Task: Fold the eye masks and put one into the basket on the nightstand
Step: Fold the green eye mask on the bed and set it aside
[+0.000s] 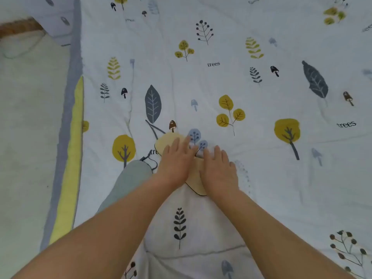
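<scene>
Here both hands lie flat, palms down and fingers spread, side by side on a pale yellow eye mask [194, 179] with a thin dark edge. The left hand [175, 160] covers the mask's upper left lobe, and the right hand [219, 170] presses on the lower right part; neither hand is curled around anything, they only rest on the fabric. The inner fingers of the two hands come close together near the mask's middle. Part of the mask shows above the left hand's fingers, and a rounded tip shows below, between the two wrists.

Just left of the left wrist lies a second eye mask [130, 178], pale grey-green, partly hidden under the left forearm. A dark thin strap [150, 161] loops at its upper end, close to the yellow mask.

Everything lies on a bed covered by a white quilt [261, 158] printed with yellow trees, grey leaves, small mushrooms and the word "trees". Along the quilt's left side runs a grey border [67, 117] with a yellow strip [74, 158] beside it. Further left is a pale greenish surface [28, 117]; what it is cannot be told. The basket and nightstand are out of view.
</scene>
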Tool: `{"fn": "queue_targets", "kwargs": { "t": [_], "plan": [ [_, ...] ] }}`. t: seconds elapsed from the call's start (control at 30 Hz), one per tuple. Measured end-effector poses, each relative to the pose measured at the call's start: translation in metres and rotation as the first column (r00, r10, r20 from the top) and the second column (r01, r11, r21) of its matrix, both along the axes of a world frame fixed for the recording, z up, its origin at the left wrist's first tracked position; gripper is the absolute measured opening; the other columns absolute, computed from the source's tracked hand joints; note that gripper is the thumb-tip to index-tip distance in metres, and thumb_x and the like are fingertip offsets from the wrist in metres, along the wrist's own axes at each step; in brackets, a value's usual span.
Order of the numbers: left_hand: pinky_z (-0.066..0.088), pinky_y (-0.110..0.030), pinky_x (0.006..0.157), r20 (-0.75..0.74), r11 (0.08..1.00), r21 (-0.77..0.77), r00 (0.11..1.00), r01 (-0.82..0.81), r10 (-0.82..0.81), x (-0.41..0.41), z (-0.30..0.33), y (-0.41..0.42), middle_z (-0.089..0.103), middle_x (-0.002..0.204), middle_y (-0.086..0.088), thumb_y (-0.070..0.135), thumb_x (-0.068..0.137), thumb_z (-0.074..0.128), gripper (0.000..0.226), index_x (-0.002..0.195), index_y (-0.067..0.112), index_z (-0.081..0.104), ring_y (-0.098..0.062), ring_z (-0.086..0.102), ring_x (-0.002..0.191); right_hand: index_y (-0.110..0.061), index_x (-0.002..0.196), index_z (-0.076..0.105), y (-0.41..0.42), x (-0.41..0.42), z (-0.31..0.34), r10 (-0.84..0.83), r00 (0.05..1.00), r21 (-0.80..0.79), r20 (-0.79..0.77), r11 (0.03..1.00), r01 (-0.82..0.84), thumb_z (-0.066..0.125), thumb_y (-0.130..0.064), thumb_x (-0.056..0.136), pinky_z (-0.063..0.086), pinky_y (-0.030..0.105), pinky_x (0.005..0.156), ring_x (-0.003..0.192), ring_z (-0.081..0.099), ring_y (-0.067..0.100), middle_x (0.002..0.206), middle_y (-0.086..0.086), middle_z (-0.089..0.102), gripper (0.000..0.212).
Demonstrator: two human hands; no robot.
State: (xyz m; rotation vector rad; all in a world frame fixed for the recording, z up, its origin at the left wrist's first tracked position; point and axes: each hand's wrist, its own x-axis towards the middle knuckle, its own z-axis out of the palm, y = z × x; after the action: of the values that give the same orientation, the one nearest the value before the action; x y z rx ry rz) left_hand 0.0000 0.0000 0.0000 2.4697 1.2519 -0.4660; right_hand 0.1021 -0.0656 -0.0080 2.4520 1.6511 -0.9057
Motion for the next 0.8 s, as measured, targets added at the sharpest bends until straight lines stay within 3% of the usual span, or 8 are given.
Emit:
{"fn": "queue_targets", "kwargs": {
  "t": [0.1,0.27,0.33,0.4,0.47,0.53,0.67,0.8],
  "plan": [
    [0.014,-0.050,0.117,-0.061,0.999,0.046,0.998,0.005,-0.003,0.000,-0.010,0.015,-0.003,0.159,-0.009,0.006,0.088,0.040,0.062,0.144,0.022,0.017,-0.036,-0.001,0.144,-0.018,0.147,0.013,0.009,-0.003,-0.016,-0.012,0.999,0.038,0.032,0.999,0.011,0.031,-0.028,0.097,0.020,0.046,0.113,0.145,0.004,0.027,0.158,0.011,0.005,0.054],
    [0.012,-0.050,0.117,-0.118,0.989,0.146,0.993,0.016,0.002,-0.004,-0.023,0.033,0.010,0.155,-0.020,0.015,0.091,0.037,0.040,0.131,0.014,0.037,-0.036,0.001,0.144,-0.012,0.128,0.042,0.009,-0.004,-0.028,0.010,0.999,0.037,0.051,0.999,-0.012,0.040,-0.020,0.094,0.024,0.046,0.110,0.143,0.012,0.029,0.155,0.015,0.018,0.035],
    [0.011,-0.051,0.116,-0.123,0.986,0.160,0.992,0.052,-0.032,-0.002,-0.021,0.039,0.028,0.148,-0.017,0.014,0.089,0.040,0.034,0.122,0.011,0.044,-0.033,0.013,0.142,-0.010,0.117,0.047,0.009,-0.001,-0.025,-0.005,0.995,0.061,0.099,0.998,-0.001,0.046,-0.017,0.090,0.034,0.040,0.098,0.130,0.032,0.031,0.140,0.015,0.038,0.028],
    [0.018,-0.049,0.113,-0.102,0.984,0.164,0.994,0.066,-0.049,0.000,-0.014,0.041,0.053,0.125,-0.014,0.016,0.087,0.044,0.024,0.110,0.011,0.050,-0.033,0.039,0.127,-0.011,0.109,0.048,0.009,0.003,-0.017,-0.059,0.994,0.051,0.088,0.997,0.055,0.045,-0.014,0.089,0.038,0.036,0.082,0.110,0.046,0.030,0.117,0.011,0.052,0.020],
    [0.039,-0.041,0.089,-0.003,0.986,0.164,1.000,0.004,-0.003,0.001,-0.002,0.041,0.064,0.099,-0.011,0.023,0.085,0.050,0.014,0.095,0.013,0.049,-0.032,0.057,0.096,-0.013,0.095,0.044,0.010,0.010,-0.008,-0.180,0.984,0.059,0.007,0.982,0.179,0.043,-0.011,0.089,0.036,0.034,0.062,0.086,0.052,0.028,0.092,0.009,0.057,0.007],
    [0.036,-0.034,0.065,0.139,0.988,0.079,0.983,-0.135,0.123,0.001,0.009,0.037,0.064,0.087,-0.011,0.029,0.081,0.059,0.022,0.090,0.013,0.046,-0.027,0.055,0.076,-0.014,0.086,0.038,0.009,0.019,0.001,-0.283,0.958,0.091,-0.046,0.954,0.286,0.045,-0.011,0.087,0.029,0.030,0.052,0.067,0.045,0.024,0.072,0.002,0.049,0.007],
    [0.040,-0.029,0.070,0.309,0.899,-0.174,0.845,-0.401,0.437,0.003,0.024,0.022,0.060,0.086,-0.001,0.029,0.078,0.065,0.027,0.099,0.015,0.060,-0.019,0.054,0.082,-0.015,0.095,0.053,0.006,0.023,0.026,-0.408,0.874,0.177,-0.263,0.870,0.460,0.055,-0.019,0.083,0.039,0.031,0.060,0.071,0.051,0.021,0.077,-0.002,0.055,0.012],
    [0.042,-0.026,0.070,0.391,0.735,-0.506,0.640,-0.452,0.662,0.009,0.028,0.003,0.059,0.090,0.004,0.022,0.087,0.055,0.018,0.102,0.016,0.063,-0.014,0.053,0.082,-0.021,0.099,0.060,-0.002,0.009,0.044,-0.428,0.719,0.138,-0.548,0.801,0.583,0.063,-0.024,0.080,0.054,0.029,0.064,0.077,0.062,0.016,0.085,-0.004,0.065,0.019]
  ]
}}
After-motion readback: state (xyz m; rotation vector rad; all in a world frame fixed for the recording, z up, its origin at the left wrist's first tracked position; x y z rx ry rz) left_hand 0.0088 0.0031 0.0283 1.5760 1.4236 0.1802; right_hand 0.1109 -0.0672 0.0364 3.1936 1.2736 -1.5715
